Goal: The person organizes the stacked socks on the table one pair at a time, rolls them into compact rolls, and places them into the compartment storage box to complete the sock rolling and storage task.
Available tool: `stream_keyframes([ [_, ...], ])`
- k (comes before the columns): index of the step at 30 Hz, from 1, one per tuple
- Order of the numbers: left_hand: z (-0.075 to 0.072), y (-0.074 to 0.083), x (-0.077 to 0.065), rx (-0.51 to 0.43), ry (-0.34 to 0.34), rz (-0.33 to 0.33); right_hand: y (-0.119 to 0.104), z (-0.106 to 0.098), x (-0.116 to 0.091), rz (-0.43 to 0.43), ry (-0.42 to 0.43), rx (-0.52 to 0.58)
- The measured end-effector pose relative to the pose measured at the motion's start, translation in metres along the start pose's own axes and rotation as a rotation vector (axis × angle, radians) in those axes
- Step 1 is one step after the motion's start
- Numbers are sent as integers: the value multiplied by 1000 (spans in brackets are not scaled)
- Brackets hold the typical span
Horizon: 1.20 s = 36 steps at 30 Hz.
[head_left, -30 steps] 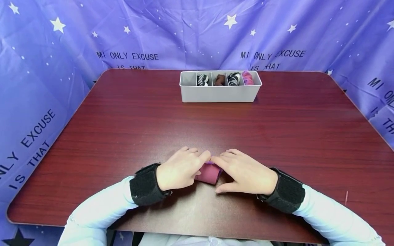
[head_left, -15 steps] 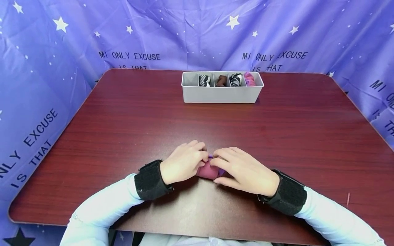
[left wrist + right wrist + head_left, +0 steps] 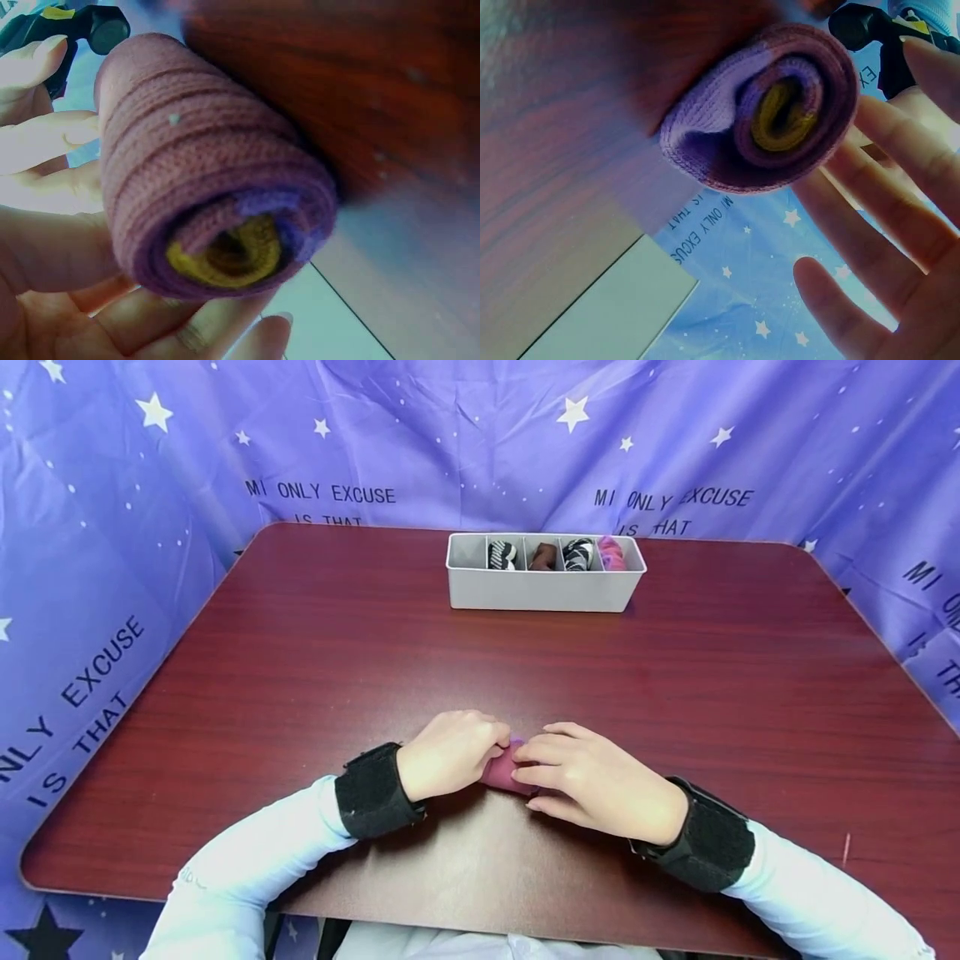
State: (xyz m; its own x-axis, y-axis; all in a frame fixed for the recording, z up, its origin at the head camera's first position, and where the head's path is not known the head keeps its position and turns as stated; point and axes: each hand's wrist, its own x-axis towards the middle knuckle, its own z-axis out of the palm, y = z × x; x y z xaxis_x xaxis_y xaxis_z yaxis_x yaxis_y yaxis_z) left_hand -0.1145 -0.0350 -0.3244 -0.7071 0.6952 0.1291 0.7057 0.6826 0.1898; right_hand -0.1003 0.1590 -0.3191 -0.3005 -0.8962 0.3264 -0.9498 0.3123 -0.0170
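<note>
A rolled-up sock point(image 3: 504, 773), dusty pink outside with purple and yellow in its coils, lies near the table's front edge. My left hand point(image 3: 450, 755) grips its left end with bent fingers. In the left wrist view the roll point(image 3: 195, 127) shows a spiral end, and fingers reach under and along it. My right hand point(image 3: 603, 781) rests on the right part of the sock, fingers spread and only slightly bent. Seen from the right wrist, those fingers extend to the side of the roll point(image 3: 840, 90), whose purple layer bulges out loosely.
Toward the back of the dark red table point(image 3: 337, 635) stands a light grey divided box point(image 3: 543, 591). Rolled socks in black and white, brown point(image 3: 543, 557) and pink point(image 3: 611, 554) sit in its compartments; the leftmost compartment holds none. A purple star-print curtain point(image 3: 450, 443) hangs behind.
The roll has moved slightly away from the front edge and turned a little. My left fingers have curled in closer on it. My right fingers have shifted over its right end.
</note>
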Motion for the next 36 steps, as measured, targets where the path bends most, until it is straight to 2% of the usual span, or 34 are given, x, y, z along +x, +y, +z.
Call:
stream_keyframes([
  [8,-3,2,-1,-24,-53,35,8,3,0,28,22,89],
  [13,-6,9,-7,-4,-92,53,13,3,-2,18,12,132],
  [16,-5,14,-9,29,-63,53,16,3,-3,17,8,142],
  [21,-2,16,-8,76,36,57,17,2,-2,24,7,130],
  [24,-5,13,-2,74,63,69,16,2,1,68,18,78],
  [30,-14,2,12,-31,4,78,7,6,11,199,20,-72],
  [33,-15,-2,18,-76,-34,87,4,9,18,267,11,-106],
  [36,-13,-5,25,-125,-31,67,4,12,24,334,4,-120],
])
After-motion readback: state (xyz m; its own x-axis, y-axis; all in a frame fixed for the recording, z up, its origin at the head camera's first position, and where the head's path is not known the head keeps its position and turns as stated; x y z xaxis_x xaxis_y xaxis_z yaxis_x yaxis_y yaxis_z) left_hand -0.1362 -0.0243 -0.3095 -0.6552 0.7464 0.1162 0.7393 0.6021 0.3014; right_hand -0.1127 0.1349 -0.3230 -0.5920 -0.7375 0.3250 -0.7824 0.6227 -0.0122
